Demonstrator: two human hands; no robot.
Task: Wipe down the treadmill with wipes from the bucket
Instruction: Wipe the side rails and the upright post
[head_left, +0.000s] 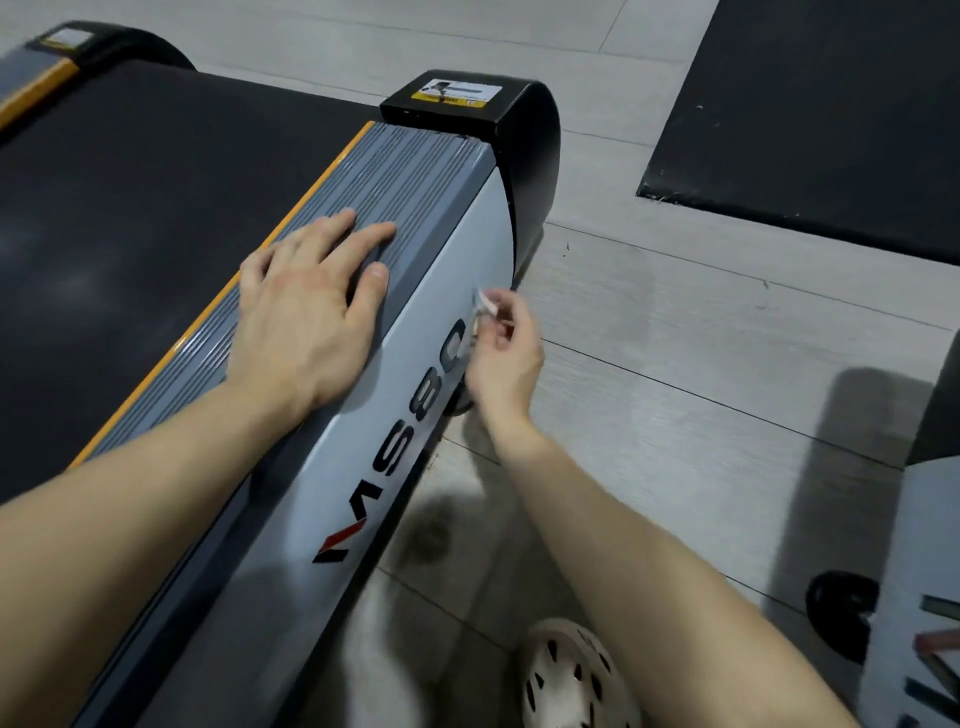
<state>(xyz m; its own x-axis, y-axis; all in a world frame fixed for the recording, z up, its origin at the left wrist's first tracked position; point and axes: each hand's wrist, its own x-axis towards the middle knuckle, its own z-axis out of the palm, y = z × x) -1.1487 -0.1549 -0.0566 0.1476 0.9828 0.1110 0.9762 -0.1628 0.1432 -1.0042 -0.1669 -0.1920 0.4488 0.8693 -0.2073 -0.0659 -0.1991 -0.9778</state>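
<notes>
Near, a pale shoe (566, 675) on open floor (675, 338) right of the treadmill (130, 208). Farther, on the grey ribbed side rail (395, 166), left hand (306, 317) flat, fingers released. Just right, right hand (501, 358) fingers pinching a small crumpled white wipe (485, 304) at the pale side panel (467, 244). Far right, black mat (810, 104).

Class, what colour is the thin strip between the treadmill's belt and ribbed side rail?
Orange strip, head view.

small white wipe (484, 303) against grey treadmill (332, 483) side.
</notes>
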